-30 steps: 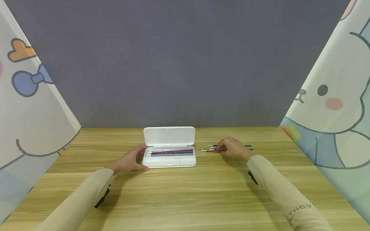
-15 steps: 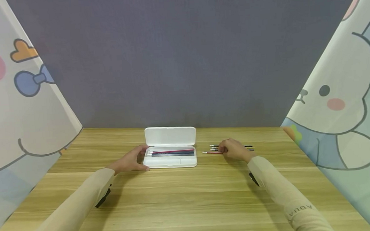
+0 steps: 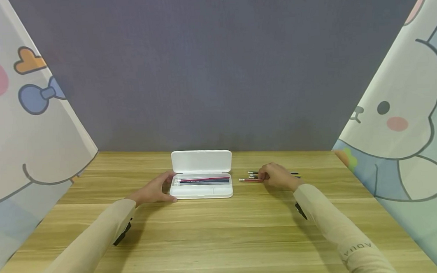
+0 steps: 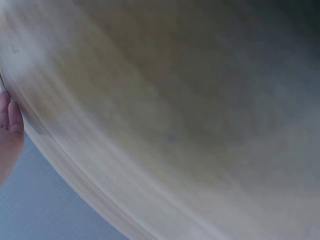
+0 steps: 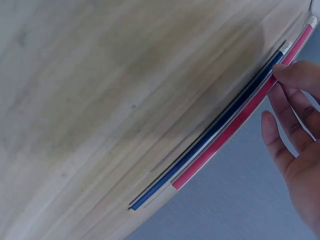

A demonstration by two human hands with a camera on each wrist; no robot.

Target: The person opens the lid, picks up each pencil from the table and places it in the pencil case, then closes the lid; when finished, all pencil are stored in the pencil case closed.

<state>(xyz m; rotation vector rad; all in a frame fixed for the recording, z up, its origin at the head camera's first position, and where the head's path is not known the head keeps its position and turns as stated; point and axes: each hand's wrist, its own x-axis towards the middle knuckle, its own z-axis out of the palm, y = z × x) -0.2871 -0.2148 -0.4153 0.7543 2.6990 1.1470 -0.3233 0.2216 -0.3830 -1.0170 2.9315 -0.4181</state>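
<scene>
A white pencil case [image 3: 201,193] lies with its lid raised, several dark pencils and a red one in its rear compartment. My left hand [image 3: 156,190] holds the case's left end, thumb at the front corner and fingers at the rear corner. To the right of the case, my right hand [image 3: 276,176] pinches a red pencil [image 5: 220,142] between thumb and fingers. A blue pencil [image 5: 207,131] lies alongside it. More dark pencils [image 3: 252,172] lie under and behind the right hand, partly hidden by it. The left wrist view shows only some fingers [image 4: 15,117] at its edge.
The wooden table [image 3: 209,244] meets a dark grey panel [image 3: 215,70] behind the case. Cartoon-printed panels [image 3: 400,143] stand at both sides. The case's front tray has a small divider at its right.
The right hand stays at the pencils, and the red pencil has shifted slightly under its fingers. The left hand and the case keep their places; the head view drifts a little.
</scene>
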